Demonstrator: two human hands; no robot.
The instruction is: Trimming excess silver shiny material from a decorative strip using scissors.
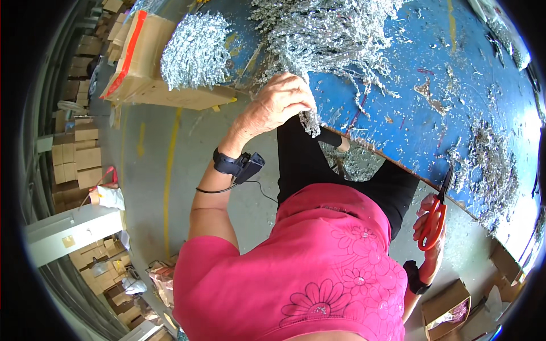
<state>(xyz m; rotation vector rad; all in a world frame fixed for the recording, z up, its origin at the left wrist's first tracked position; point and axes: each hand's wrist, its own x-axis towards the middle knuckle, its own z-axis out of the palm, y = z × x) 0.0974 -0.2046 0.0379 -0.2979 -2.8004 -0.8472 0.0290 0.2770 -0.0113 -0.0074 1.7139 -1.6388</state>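
Observation:
My left hand (274, 107) is closed round a bundle of silver beaded strands (310, 123), whose ends hang below the fingers at the table edge. The bundle runs up into a big tangled heap of silver strands (330, 37) on the blue table (421, 48). At the lower right, my right hand (437, 250) grips red-handled scissors (435, 224) beside the table edge. Their dark blades point up toward the tabletop and look closed. To the left of the heap stands a neater, trimmed bunch of silver strands (196, 51).
Silver scraps (492, 170) lie across the table, thickest at the right. A cardboard box with red tape (133, 62) stands at the upper left. An open carton (446, 310) is on the floor at lower right. Stacked cartons (77, 148) line the left side.

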